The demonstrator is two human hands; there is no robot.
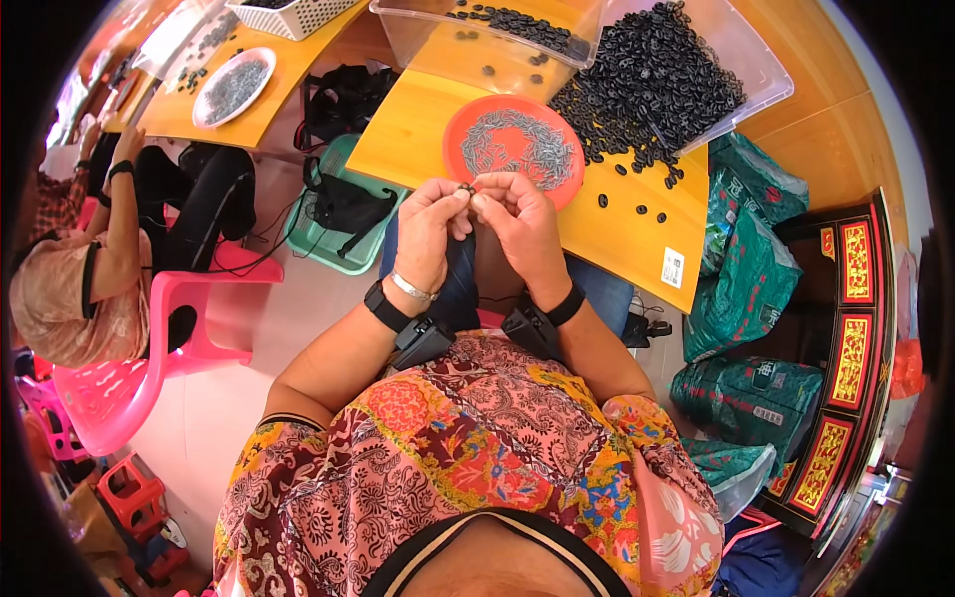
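Both hands are meeting at the near edge of the tabletop (617, 239), fingertips pinched together: the left hand (430, 231) is gripping a small black ring (465, 188) between thumb and forefinger, and the right hand (519, 221) is pressing in against it, apparently pinching something too small to make out. The ring is sitting just in front of the orange plate (458, 124), well clear of the tabletop. Doing this step well seems to call for a steady ring, a light pinch, and work done close over the plate so that a dropped piece is landing near its pile. Going from largest container to smallest: a clear plastic tray (766, 75) at the far right is spilling a large heap of black rings (647, 85) onto the wood; a clear plastic tub (408, 40) beside it is holding a thinner scatter of the same rings; the orange plate is carrying a mound of small grey metal pieces (517, 144). A few loose rings (637, 204) are lying on the bare wood to the right.
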